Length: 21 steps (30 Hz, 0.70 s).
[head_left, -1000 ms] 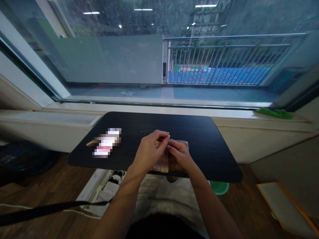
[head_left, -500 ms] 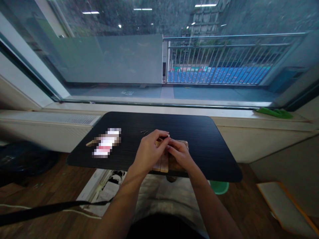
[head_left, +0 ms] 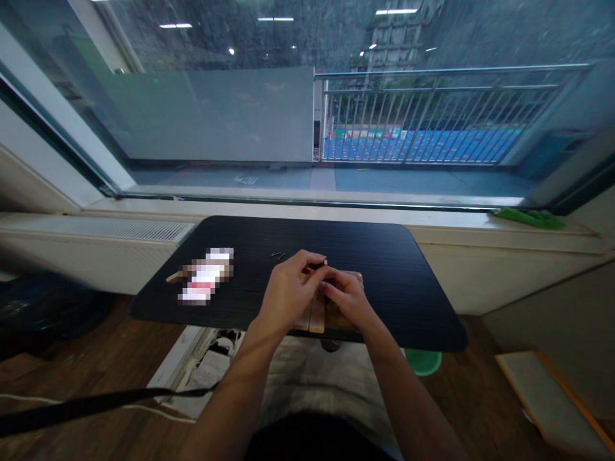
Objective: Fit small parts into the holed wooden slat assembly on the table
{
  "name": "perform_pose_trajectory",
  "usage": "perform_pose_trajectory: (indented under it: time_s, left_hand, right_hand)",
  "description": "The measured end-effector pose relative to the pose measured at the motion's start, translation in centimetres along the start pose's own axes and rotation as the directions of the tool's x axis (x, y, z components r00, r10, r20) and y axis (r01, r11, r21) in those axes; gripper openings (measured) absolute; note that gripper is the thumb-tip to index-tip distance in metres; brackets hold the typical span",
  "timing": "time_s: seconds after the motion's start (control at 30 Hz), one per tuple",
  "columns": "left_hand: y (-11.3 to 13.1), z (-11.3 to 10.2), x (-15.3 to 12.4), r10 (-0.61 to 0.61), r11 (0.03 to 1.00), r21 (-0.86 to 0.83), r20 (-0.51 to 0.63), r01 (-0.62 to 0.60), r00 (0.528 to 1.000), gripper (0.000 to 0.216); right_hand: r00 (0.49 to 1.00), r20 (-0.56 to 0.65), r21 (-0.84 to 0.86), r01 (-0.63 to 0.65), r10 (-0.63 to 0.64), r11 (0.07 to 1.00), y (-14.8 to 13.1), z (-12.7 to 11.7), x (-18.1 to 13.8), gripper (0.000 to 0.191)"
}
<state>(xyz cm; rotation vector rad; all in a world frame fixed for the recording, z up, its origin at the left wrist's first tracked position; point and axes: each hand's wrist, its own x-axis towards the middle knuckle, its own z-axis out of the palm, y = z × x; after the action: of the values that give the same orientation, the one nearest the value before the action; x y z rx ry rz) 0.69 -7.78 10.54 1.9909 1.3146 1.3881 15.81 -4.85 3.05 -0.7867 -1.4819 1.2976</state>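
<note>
My left hand (head_left: 291, 285) is closed, thumb and fingers pinched together over the near middle of the black table (head_left: 384, 256). A tiny pale spot (head_left: 325, 262) shows at its fingertips, too small to name. My right hand (head_left: 350, 294) is closed too, its fingertips meeting the left thumb. What the two hands pinch is hidden between the fingers. Beneath them lie flat wooden pieces (head_left: 316, 318), largely covered by the hands, with one end showing past the right fingers. Just beyond my left hand rest a few small thin metal pieces (head_left: 278, 255), like nails or screws.
On the table's left lies a blurred-out item (head_left: 204, 275) with a wooden stick end (head_left: 173, 278). A window (head_left: 216, 115) and sill stand behind the table. A green cloth (head_left: 528, 218) is on the sill. Below the table are a green basin (head_left: 423, 362) and a black strap (head_left: 106, 400).
</note>
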Motion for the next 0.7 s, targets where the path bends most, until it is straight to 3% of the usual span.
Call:
perform_pose_trajectory:
  time_s: [0.53, 0.7]
  left_hand:
    - [-0.28, 0.07, -0.26, -0.002, 0.998, -0.059, 0.017, 0.003, 1.0, 0.01]
    - [-0.31, 0.08, -0.3, -0.012, 0.994, -0.106, 0.028, 0.015, 1.0, 0.01]
  right_hand:
    - [1.0, -0.011, -0.012, 0.0, 0.0, 1.0, -0.41, -0.03, 0.0, 0.018]
    - [0.997, -0.025, -0.064, 0.07, -0.072, 0.995, -0.64, -0.23, 0.01, 0.017]
